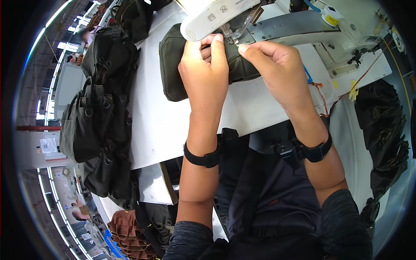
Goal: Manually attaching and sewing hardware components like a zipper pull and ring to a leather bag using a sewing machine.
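Reaching up to the stitching end of a white sewing machine (221, 19) with both hands close together. On the left hand (203, 71), a narrow curl, with thumb and forefinger drawn together just left of the presser foot (234, 38). On the right hand (282, 65), a tight pinch of thumb and forefinger just right of that foot. Too small to tell what, if anything, lies between the fingertips of either.

Beneath and between both hands, a dark olive bag (171, 65), with a rounded left edge out past the left hand, a lower edge beside the left wrist, and a right end partly behind the right hand. Directly above the left fingertips, tight room under the machine head; past the right hand's knuckles, a grey metal machine arm (299, 27).

Left of the left forearm, a broad white stretch of desk (154, 134) as the widest room for moving, bounded farther left by a heap of dark bags (104, 78). Below the hands, a slanting front desk edge, passing under both forearms. Around each wrist, a black strap (206, 160) with a bulky mount jutting inward. Well right of the right hand, a bunched row of dark pieces (383, 130). Far below and left of the left hand, a pile of reddish-brown bags (130, 232).
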`<state>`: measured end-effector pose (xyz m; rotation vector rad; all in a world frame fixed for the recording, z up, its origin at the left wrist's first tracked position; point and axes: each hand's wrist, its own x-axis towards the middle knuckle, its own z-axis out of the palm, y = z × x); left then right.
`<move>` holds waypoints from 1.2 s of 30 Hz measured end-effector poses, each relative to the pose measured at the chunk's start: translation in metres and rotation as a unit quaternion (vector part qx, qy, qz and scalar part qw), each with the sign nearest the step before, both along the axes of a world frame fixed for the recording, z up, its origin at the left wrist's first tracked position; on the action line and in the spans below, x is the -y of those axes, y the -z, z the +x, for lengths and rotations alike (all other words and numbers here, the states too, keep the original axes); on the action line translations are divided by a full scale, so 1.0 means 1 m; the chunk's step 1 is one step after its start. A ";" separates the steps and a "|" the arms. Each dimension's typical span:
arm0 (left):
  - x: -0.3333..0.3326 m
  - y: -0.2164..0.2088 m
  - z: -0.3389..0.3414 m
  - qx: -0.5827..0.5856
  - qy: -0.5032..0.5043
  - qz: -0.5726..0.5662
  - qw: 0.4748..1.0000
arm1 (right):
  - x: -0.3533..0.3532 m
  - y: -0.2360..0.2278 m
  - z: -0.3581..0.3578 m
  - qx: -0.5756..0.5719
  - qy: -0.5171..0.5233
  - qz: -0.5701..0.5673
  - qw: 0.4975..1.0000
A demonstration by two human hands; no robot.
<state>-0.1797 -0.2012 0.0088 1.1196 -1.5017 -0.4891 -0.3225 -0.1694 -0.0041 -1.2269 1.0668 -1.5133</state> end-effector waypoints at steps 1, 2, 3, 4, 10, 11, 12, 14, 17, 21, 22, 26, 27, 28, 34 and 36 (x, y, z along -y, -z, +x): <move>0.001 -0.002 0.003 0.018 0.000 0.009 1.000 | -0.001 -0.001 0.001 -0.008 -0.002 0.003 1.000; 0.002 -0.004 0.005 0.009 0.006 0.018 1.000 | -0.002 0.001 0.002 -0.009 -0.006 0.005 1.000; 0.004 -0.001 0.006 0.008 0.003 0.020 1.000 | -0.001 0.004 0.003 -0.009 -0.002 0.000 1.000; 0.005 0.003 0.006 0.001 0.004 0.014 1.000 | -0.001 0.007 0.003 -0.010 0.001 -0.004 1.000; -0.018 0.005 -0.002 0.162 -0.056 -0.090 0.981 | 0.000 0.033 -0.017 0.032 -0.123 -0.015 0.992; -0.027 0.009 -0.002 0.158 -0.050 -0.088 0.982 | -0.001 0.038 -0.019 0.029 -0.117 -0.013 0.993; -0.038 0.009 0.005 0.224 -0.067 -0.145 0.961 | -0.001 0.037 -0.012 0.041 -0.142 -0.017 0.989; -0.060 0.025 0.010 0.322 -0.062 -0.186 0.926 | -0.002 0.042 -0.011 0.037 -0.151 -0.020 0.988; -0.088 0.030 0.002 0.425 -0.056 -0.125 0.895 | -0.010 0.040 -0.008 0.041 -0.121 -0.033 0.991; -0.077 0.043 0.005 0.417 -0.105 -0.166 0.888 | -0.023 0.024 0.002 0.035 -0.066 -0.040 0.996; -0.073 0.040 0.003 0.426 -0.127 -0.181 0.877 | -0.026 0.017 0.003 0.034 -0.066 -0.041 0.996; -0.060 0.032 0.005 0.420 -0.143 -0.235 0.865 | -0.030 0.005 0.000 0.023 -0.044 -0.030 0.998; -0.059 0.031 0.006 0.419 -0.145 -0.235 0.865 | -0.029 0.005 0.000 0.017 -0.044 -0.025 0.999; -0.059 0.030 0.007 0.401 -0.127 -0.226 0.879 | -0.029 0.003 0.001 0.016 -0.046 -0.026 0.998; -0.055 0.024 0.005 0.361 -0.100 -0.206 0.904 | -0.013 0.010 0.003 0.040 -0.021 -0.044 0.998; -0.050 0.021 0.005 0.358 -0.096 -0.201 0.907 | -0.008 0.009 0.001 0.031 -0.012 -0.027 0.999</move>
